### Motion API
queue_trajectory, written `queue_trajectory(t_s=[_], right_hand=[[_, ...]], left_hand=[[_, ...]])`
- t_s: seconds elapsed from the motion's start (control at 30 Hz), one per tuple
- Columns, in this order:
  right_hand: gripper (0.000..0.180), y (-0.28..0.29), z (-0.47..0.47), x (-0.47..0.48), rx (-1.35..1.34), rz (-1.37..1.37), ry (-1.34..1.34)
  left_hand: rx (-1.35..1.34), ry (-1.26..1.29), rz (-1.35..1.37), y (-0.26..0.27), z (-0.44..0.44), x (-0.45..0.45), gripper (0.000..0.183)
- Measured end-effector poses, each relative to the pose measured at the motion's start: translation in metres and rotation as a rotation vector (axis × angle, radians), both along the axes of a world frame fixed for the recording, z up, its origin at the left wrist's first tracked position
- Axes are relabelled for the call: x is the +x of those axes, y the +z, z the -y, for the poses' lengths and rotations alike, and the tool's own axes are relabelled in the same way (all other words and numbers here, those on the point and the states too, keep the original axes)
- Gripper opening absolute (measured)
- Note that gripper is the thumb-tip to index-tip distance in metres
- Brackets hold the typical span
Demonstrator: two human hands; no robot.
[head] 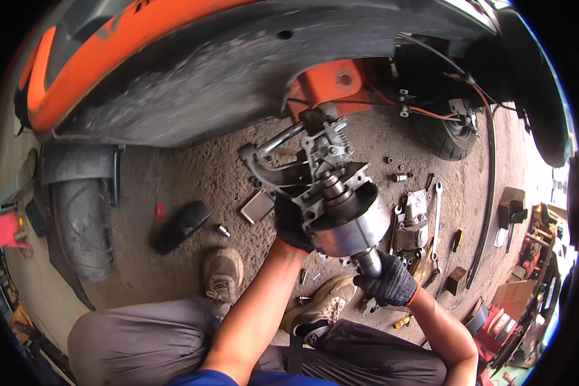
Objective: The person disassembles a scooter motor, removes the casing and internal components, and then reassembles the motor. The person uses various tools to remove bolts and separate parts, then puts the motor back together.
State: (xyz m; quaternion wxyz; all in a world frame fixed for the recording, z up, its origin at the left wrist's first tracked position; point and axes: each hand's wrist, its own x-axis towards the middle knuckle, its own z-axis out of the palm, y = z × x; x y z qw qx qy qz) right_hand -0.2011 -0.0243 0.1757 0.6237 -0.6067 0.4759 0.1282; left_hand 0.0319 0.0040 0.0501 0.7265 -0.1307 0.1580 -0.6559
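Before me is a greasy metal mechanical assembly: a cast housing [325, 144] with a curved arm, joined to a silver drum [350, 236]. A stepped shaft [335, 186] rises inside the drum's open side. My left hand [289, 219], in a dark knit glove with an orange cuff, grips the assembly at the drum's left side; its fingers are partly hidden behind the metal. My right hand [391, 282], gloved alike, is closed around the round metal stub [368, 263] at the drum's lower end. The assembly's far end reaches beneath an orange metal bracket [333, 82] on the vehicle.
The vehicle's orange-and-black body [173, 91] overhangs the concrete, with a tyre [82, 227] left and a wheel [453, 137] right. Around me lie a black cover [183, 227], a shallow metal tray [258, 206], a wrench [436, 212], a screwdriver [456, 241] and a metal part [411, 234]. A cable [492, 193] hangs right.
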Motion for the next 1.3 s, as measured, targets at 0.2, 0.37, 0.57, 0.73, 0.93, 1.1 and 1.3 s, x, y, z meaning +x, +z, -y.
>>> queue_trajectory(t_s=[0.2, 0.37, 0.57, 0.73, 0.93, 1.1, 1.3], right_hand=[[0.050, 0.004, -0.001, 0.005, -0.048, -0.122, 0.000], [0.047, 0.003, -0.001, 0.007, -0.078, -0.188, 0.059], [0.045, 0.004, 0.002, 0.011, 0.003, -0.201, -0.017], [0.039, -0.002, 0.003, 0.006, 0.063, -0.209, -0.031], [0.029, -0.010, 0.002, -0.002, 0.072, -0.189, -0.023], [0.025, 0.002, 0.007, 0.009, 0.172, -0.189, -0.066], [0.018, -0.002, 0.006, 0.006, 0.110, -0.148, -0.024]], left_hand=[[0.164, 0.000, -0.012, 0.011, 0.001, 0.000, 0.061], [0.182, 0.037, 0.013, 0.017, 0.004, 0.001, 0.057], [0.140, 0.024, -0.004, -0.011, 0.002, -0.007, 0.066], [0.139, 0.028, 0.023, -0.002, -0.001, -0.004, 0.062], [0.199, 0.102, 0.179, -0.004, -0.001, -0.005, 0.057], [0.209, -0.010, 0.101, 0.008, 0.001, 0.002, 0.055], [0.170, -0.009, 0.117, 0.008, 0.003, 0.001, 0.058]])
